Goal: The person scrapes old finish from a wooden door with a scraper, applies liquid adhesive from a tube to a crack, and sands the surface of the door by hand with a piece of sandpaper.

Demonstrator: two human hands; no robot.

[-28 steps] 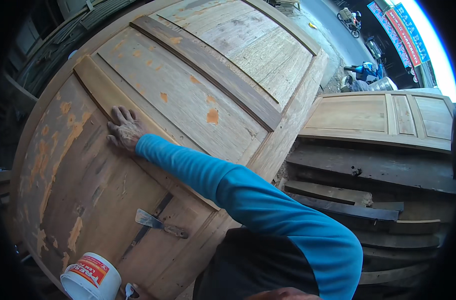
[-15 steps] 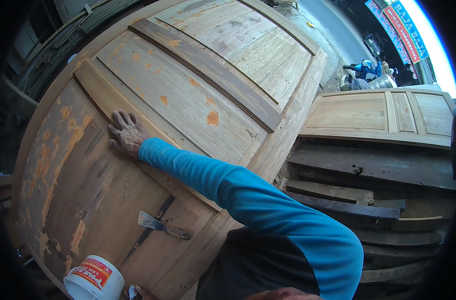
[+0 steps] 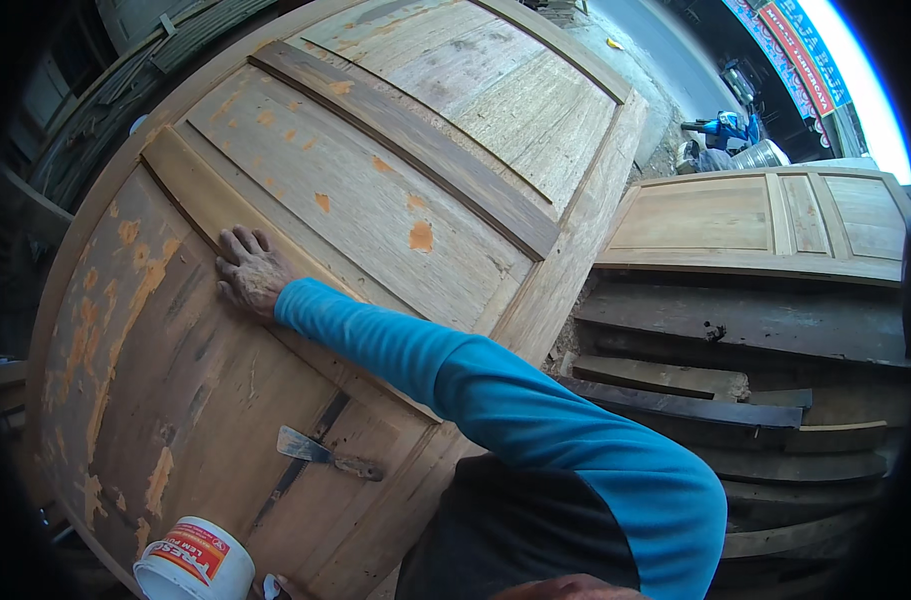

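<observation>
Right hand (image 3: 250, 278) is lying loose-fingered on the rail (image 3: 190, 190), running ten-to-four o'clock; left hand (image 3: 293, 591), seven o'clock: grip undeterminable.

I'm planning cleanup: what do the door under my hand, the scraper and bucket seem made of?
Door: wood, matt, apparently unvarnished, showing grain.
Scraper: blade probably metal, flat, greyish; mottled handle unclear.
Bucket: likely plastic, white, smooth, with a thin rim.
</observation>
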